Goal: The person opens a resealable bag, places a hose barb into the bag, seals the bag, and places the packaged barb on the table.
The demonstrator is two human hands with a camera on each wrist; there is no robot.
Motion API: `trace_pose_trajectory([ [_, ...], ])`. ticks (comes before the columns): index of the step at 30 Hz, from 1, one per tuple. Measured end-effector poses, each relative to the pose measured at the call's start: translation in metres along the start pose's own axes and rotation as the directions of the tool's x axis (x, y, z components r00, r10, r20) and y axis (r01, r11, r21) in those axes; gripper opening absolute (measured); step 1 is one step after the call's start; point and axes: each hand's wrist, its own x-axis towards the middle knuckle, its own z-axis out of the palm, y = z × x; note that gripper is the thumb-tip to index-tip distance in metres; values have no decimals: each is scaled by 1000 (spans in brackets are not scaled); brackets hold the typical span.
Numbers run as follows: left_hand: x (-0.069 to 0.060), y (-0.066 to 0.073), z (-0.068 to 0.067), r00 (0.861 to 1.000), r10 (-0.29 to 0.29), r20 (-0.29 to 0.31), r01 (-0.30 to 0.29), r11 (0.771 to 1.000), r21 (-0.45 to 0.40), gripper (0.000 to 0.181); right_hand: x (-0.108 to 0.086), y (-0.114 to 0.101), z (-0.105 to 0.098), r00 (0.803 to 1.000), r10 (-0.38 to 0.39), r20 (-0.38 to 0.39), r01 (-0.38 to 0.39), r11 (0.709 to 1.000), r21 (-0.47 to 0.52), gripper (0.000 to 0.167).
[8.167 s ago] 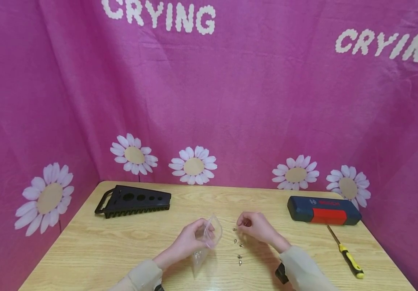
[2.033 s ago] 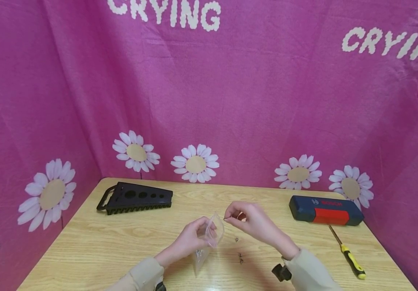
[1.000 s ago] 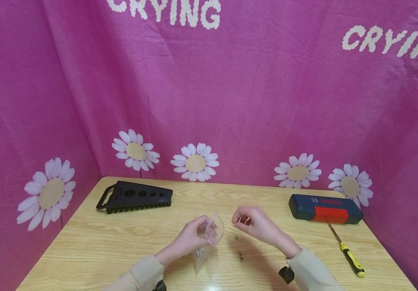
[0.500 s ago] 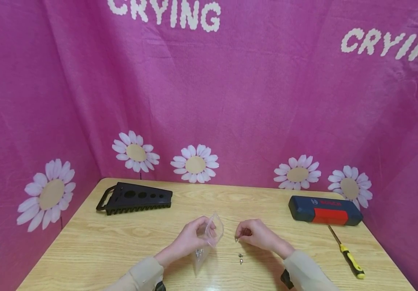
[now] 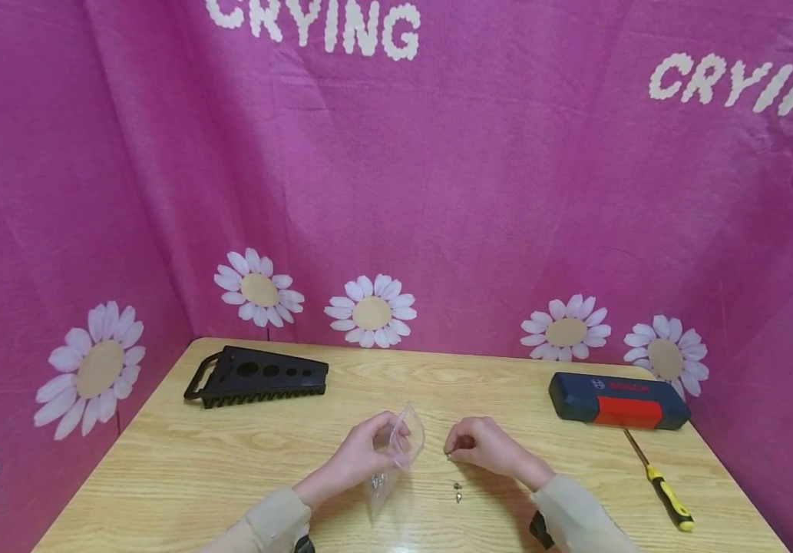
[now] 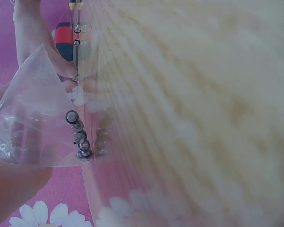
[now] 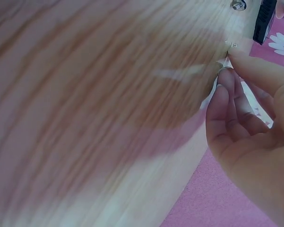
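Observation:
My left hand point(image 5: 363, 453) holds a clear plastic zip bag point(image 5: 381, 491) upright, its mouth spread beside the fingers. Several small shiny screw-like metal pieces point(image 6: 80, 137) lie at the bottom of the bag in the left wrist view. To the right of the bag, my right hand point(image 5: 489, 445) is low over the table, thumb and fingertips pinching a small metal piece point(image 5: 448, 457); the fingers partly cover it. Two similar metal pieces point(image 5: 457, 491) lie on the wood nearer to me.
At the back left of the wooden table point(image 5: 244, 476) lies a black wrench holder point(image 5: 265, 376). A blue and red Bosch case point(image 5: 619, 401) sits at the back right, with a yellow and black screwdriver point(image 5: 665, 491) in front of it. Pink cloth hangs behind.
Fewer pieces lie on the table than before. My right hand held a piece at the bag's mouth, then drew back right and came down to another. My left hand has stayed with the bag.

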Motion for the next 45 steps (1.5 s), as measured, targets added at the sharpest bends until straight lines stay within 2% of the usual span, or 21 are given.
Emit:
trace_pose_trajectory([
  [9, 0, 0, 0, 1000, 3, -7, -3, 1000, -1, 32, -2, -4, -2, 999, 25, -30, -25, 1000, 11, 5],
  [13, 0, 0, 0, 1000, 3, -6, -3, 1000, 6, 31, -2, -10, -8, 999, 7, -52, -6, 1000, 22, 7],
  [22, 1, -2, 0, 1000, -6, 8, 6, 1000, 19, 30, 1, -37, -23, 990, -43, -132, 46, 999, 19, 8],
  [26, 1, -3, 1, 1000, -11, 14, 11, 1000, 6, 30, 4, -50, -30, 979, -101, -179, 101, 995, -9, 7],
  [29, 2, -3, 2, 1000, -5, 19, 5, 1000, -1, 31, 6, -60, -36, 963, -153, -221, 149, 988, -34, 8],
  [33, 2, -2, 1, 1000, -1, 25, 1, 1000, -7, 32, 9, -73, -42, 948, -200, -247, 192, 980, -57, 9],
  [39, 1, 0, 2, 999, 3, 36, -2, 1000, -23, 32, 13, -89, -42, 937, -252, -240, 234, 967, -104, 8],
  [45, 0, 2, 3, 999, 20, 48, -18, 999, -48, 31, 16, -96, -37, 930, -296, -216, 282, 955, -95, 7],
])
